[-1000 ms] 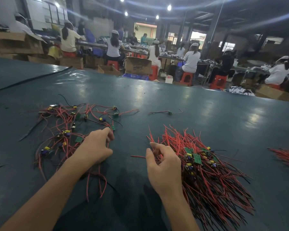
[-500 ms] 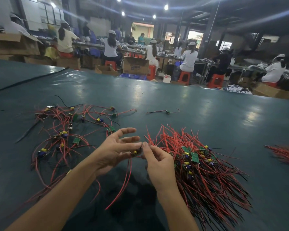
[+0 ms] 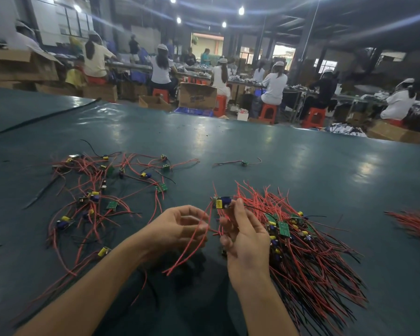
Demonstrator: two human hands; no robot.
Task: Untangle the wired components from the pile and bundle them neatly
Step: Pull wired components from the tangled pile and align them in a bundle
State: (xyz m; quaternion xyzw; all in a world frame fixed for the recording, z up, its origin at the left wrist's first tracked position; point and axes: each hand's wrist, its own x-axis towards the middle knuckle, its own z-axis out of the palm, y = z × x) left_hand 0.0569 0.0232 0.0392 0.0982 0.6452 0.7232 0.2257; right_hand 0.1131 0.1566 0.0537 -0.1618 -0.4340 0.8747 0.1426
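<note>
The right hand (image 3: 245, 241) is raised over the table (image 3: 228, 141). Its thumb and forefinger are pinched together on a component (image 3: 221, 202), a small board with a blue part and a yellow part. The component sits at the very tips of those two fingers, clear of the table. The other right fingers (image 3: 224, 240) curl loosely below it and hold nothing. Red wires (image 3: 192, 248) run down from the component and cross the fingertips of the left hand (image 3: 177, 229). Their free ends hang just under that hand's palm. The left fingers are curled round the wires with the thumb arched over them, but how firmly they grip cannot be told. The two hands are close, with their fingertips facing across a narrow gap. The pile (image 3: 95, 197) lies to the outer side of the left fingers and beyond the knuckles, a loose sprawl of red and black leads dotted with boards. The bundle (image 3: 306, 258) lies just beside the right fingers on their outer side, its wires lying roughly parallel and its boards gathered near the hand. A stray piece (image 3: 244, 162) lies alone on the table beyond both sets of fingertips. A heap (image 3: 412, 224) of red wire lies well apart from the right fingers, at the table's right edge.
</note>
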